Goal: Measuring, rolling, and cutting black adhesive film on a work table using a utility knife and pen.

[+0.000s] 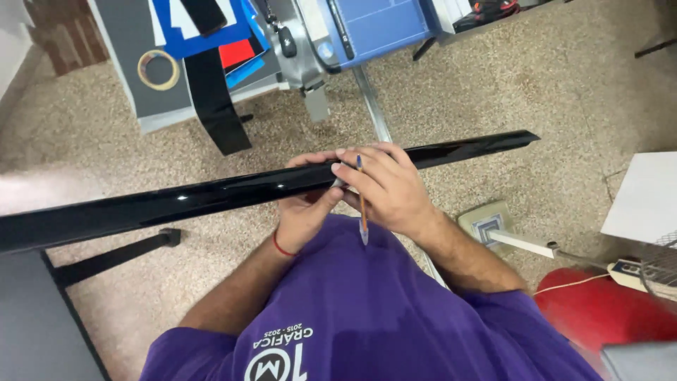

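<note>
Holding a long black bar [211,194], both hands meet at its middle. The bar is thin, flat and very shiny, so bright spots of light show on it. It runs across the view from the low left edge up to a slanted, pointed tip on the right.

The left hand [307,204] is curled under and around the bar, grasping it. A thin red string [283,248] goes around that wrist. The right hand [388,187] lies over the top of the bar with its fingers pressed on it. Tucked between those fingers is a thin pen [362,201] with an orange-brown body and a blue end, pointing down at the purple shirt [367,317]. A small grey thing sits between the two hands, but it is too hidden to tell what it is.

Under the bar is a rough, speckled stone floor [564,85]. At the top stands a grey table [123,70] with a yellow ring of tape [158,69], blue and red sheets [236,49] and a wide black strip [215,99] hanging over its edge. Beside it is a blue and grey machine [367,28]. At the bottom right is a smooth round red thing [599,310], and a flat white board [645,197] lies near the right edge.
</note>
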